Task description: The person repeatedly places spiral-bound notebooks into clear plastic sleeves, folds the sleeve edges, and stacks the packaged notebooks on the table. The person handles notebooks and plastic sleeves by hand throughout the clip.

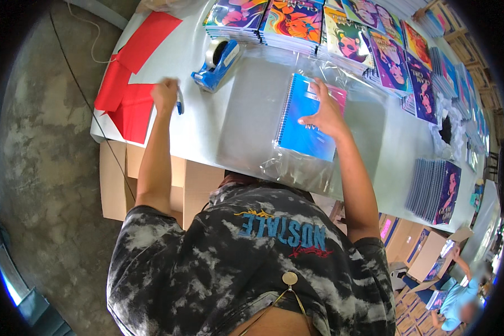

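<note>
My right hand (327, 116) rests with spread fingers on a blue and pink spiral notebook (303, 126). The notebook lies on clear plastic film (252, 129) spread over the table. My left hand (165, 96) is closed at the edge of red sheets (130, 106); what its fingers hold, if anything, is hidden. Just right of that hand is a slim blue tool (180, 106), perhaps a pen or cutter. A blue tape dispenser (217, 66) with a roll of clear tape stands between my two hands, farther back.
Stacks of colourful notebooks (292, 27) line the far side of the white table (193, 131). Another notebook stack (434, 190) sits at the right. Cardboard boxes (115, 179) stand under the near edge. A person in blue (459, 302) handles a box at lower right.
</note>
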The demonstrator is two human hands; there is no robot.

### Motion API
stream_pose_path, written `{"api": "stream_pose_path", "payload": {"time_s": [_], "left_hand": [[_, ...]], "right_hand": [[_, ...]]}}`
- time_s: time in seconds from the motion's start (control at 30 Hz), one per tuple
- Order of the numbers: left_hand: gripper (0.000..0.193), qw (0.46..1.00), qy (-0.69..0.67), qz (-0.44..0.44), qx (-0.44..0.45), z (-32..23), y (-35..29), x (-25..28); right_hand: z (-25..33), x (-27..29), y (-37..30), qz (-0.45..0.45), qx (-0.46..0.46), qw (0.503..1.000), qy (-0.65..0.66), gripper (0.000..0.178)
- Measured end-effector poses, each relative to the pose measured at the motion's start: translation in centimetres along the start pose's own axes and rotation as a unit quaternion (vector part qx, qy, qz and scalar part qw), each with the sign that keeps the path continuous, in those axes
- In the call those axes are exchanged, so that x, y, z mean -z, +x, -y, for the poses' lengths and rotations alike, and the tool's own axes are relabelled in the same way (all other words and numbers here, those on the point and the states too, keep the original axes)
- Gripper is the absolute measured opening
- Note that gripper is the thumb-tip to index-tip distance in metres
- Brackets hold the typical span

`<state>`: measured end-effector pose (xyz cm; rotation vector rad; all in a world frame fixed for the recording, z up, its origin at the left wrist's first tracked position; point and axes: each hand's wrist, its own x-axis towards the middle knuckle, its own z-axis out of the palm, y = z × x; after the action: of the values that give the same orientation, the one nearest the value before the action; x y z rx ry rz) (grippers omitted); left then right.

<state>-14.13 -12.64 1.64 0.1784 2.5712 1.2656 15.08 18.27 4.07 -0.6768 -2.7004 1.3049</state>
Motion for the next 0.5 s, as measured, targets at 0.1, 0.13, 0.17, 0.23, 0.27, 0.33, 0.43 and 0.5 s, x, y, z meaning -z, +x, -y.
{"api": "stream_pose_path", "payload": {"time_s": [0.1,0.13,0.17,0.23,0.27,0.33,0.43,0.5], "left_hand": [[0.022,0.987,-0.083,-0.015,-0.134,-8.8,-0.5,-3.3],[0.027,0.95,-0.175,0.165,-0.198,-11.1,-2.4,-5.7],[0.027,0.897,-0.152,0.31,-0.277,-12.4,-4.3,-8.2],[0.034,0.857,-0.02,0.484,-0.178,-16.5,-9.0,-14.0],[0.041,0.854,0.175,0.436,-0.222,-16.6,-9.8,-17.2],[0.051,0.789,0.415,0.355,-0.28,-17.8,-10.1,-19.5],[0.061,0.707,0.54,0.349,-0.293,-19.8,-8.5,-18.6],[0.066,0.662,0.585,0.369,-0.288,-20.0,-6.0,-17.0]], "right_hand": [[-0.9,0.3,-0.2,-0.023,-0.001,0.999,-0.045,0.12],[-1.2,0.2,-0.2,-0.024,0.0,0.998,-0.062,0.122],[-0.9,0.1,-0.2,-0.018,0.003,0.998,-0.06,0.123],[-0.7,0.2,-0.1,-0.016,0.002,0.998,-0.058,0.127],[-0.5,0.0,0.3,-0.006,0.011,0.998,-0.059,0.127],[-0.6,0.1,0.2,-0.002,0.013,0.998,-0.058,0.129],[-0.1,1.2,-0.4,0.016,-0.024,0.996,-0.084,0.131],[-0.9,1.5,-1.0,-0.041,0.001,0.991,-0.124,0.127]]}}
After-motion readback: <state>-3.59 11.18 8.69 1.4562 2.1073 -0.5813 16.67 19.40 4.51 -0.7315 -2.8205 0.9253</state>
